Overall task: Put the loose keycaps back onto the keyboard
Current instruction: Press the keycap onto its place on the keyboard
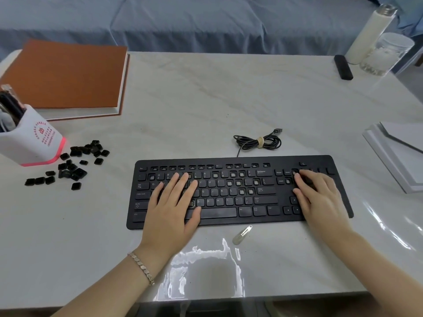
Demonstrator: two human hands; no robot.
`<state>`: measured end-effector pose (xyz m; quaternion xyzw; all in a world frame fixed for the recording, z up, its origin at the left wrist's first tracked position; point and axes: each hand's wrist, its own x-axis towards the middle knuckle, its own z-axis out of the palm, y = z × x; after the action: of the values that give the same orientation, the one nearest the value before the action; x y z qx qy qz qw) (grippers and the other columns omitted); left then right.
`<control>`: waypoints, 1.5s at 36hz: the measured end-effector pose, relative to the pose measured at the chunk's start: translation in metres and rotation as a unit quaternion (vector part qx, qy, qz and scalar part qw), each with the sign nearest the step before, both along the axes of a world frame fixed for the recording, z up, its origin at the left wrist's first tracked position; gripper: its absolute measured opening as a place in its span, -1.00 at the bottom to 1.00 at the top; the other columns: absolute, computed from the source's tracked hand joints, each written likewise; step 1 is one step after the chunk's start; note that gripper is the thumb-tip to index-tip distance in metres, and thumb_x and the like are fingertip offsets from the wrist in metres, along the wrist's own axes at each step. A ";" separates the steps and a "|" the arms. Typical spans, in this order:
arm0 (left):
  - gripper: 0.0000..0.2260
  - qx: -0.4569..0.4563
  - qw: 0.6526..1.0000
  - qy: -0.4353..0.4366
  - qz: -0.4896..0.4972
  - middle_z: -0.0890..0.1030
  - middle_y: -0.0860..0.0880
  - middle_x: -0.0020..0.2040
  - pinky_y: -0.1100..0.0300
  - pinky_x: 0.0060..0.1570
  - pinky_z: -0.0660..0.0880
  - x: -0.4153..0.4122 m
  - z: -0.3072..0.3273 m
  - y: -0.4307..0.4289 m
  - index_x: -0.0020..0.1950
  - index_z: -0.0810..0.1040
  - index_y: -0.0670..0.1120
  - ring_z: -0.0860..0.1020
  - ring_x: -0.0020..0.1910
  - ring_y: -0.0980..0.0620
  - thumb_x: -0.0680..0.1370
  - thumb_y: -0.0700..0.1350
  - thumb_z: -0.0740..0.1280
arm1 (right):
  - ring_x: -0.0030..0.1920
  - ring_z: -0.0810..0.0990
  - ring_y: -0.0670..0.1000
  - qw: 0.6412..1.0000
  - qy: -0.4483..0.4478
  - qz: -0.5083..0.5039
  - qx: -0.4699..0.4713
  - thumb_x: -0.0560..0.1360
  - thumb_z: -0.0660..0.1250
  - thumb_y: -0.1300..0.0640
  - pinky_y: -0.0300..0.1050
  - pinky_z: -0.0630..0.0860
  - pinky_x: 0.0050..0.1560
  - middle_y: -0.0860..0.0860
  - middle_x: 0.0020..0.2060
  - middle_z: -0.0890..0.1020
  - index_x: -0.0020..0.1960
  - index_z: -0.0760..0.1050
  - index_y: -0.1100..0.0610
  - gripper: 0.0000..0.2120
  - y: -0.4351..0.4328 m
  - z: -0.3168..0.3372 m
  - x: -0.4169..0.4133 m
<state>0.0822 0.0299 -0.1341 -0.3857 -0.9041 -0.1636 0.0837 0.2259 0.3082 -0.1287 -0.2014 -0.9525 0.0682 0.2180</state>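
marble table (206, 106): keyboard (229, 216) lengthwise left-right

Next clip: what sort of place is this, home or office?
Most likely a home, perhaps a bedroom or living room used for desk work. A blue fabric-covered bed or sofa stands right behind the marble-look table, which carries a pen holder, a brown notebook and the keyboard.
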 end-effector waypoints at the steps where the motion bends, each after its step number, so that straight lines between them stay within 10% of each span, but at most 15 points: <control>1: -0.56 0.000 1.000 0.000 0.000 0.46 -0.12 0.36 -0.03 0.38 0.17 0.000 0.000 0.000 0.32 0.49 -0.12 0.31 0.39 -0.06 0.54 0.05 0.12 | 0.17 0.39 0.15 1.000 -0.008 -0.016 -0.009 0.52 0.13 0.05 0.18 0.46 0.10 0.15 0.14 0.57 0.15 0.56 0.26 -0.61 -0.003 -0.001 0.001; 10: -0.55 0.004 1.000 -0.004 -0.003 0.45 -0.12 0.36 -0.03 0.38 0.16 0.000 0.000 0.000 0.33 0.48 -0.12 0.31 0.39 -0.06 0.54 0.05 0.11 | 0.41 0.16 0.06 0.996 -0.085 -0.030 -0.020 0.60 -0.16 -0.15 -0.04 0.11 0.31 0.11 0.31 0.46 0.31 0.43 0.25 -0.38 -0.015 -0.002 0.006; 20: -0.55 -0.002 0.999 -0.043 -0.016 0.44 -0.09 0.37 -0.01 0.38 0.14 -0.002 0.003 -0.003 0.33 0.48 -0.10 0.28 0.41 -0.02 0.57 0.08 0.07 | 0.20 0.52 0.24 0.995 -0.071 -0.065 -0.039 0.42 0.40 0.23 0.21 0.37 0.22 0.20 0.07 0.62 0.00 0.63 0.26 -0.81 -0.035 0.022 -0.022; 30: -0.68 0.150 0.975 -0.135 0.095 0.45 -0.01 0.35 0.15 0.31 0.24 -0.041 0.027 -0.062 0.28 0.52 -0.12 0.42 0.27 0.02 0.54 -0.15 0.21 | 0.09 0.52 -0.02 0.948 -0.159 0.227 -0.159 0.56 0.16 0.10 -0.14 0.38 0.17 -0.03 0.04 0.61 0.09 0.58 0.10 -0.75 -0.147 0.073 -0.111; 43: -0.52 -0.012 0.956 -0.109 0.272 0.33 -0.05 0.44 -0.05 0.27 0.28 -0.139 0.016 -0.154 0.42 0.36 0.00 0.29 0.41 -0.08 0.52 0.07 0.32 | 0.06 0.52 0.02 0.908 -0.245 0.292 -0.174 0.56 0.13 0.11 -0.07 0.46 0.06 0.03 -0.01 0.61 0.06 0.58 0.12 -0.74 -0.239 0.067 -0.195; 54: -0.79 0.041 0.981 -0.059 0.179 0.55 -0.13 -0.10 0.12 -0.41 0.45 -0.140 0.006 -0.167 -0.03 0.61 -0.18 0.51 -0.17 -0.17 0.49 -0.07 0.29 | 0.21 0.46 0.01 0.911 -0.245 0.273 -0.187 0.58 0.12 0.16 -0.13 0.38 0.19 0.01 0.22 0.49 0.26 0.48 0.09 -0.70 -0.264 0.053 -0.246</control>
<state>-0.0576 -0.1371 -0.1278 -0.2033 -0.9545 -0.2051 0.0740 -0.0198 0.0442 -0.0756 0.0193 -0.9635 0.2509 -0.0913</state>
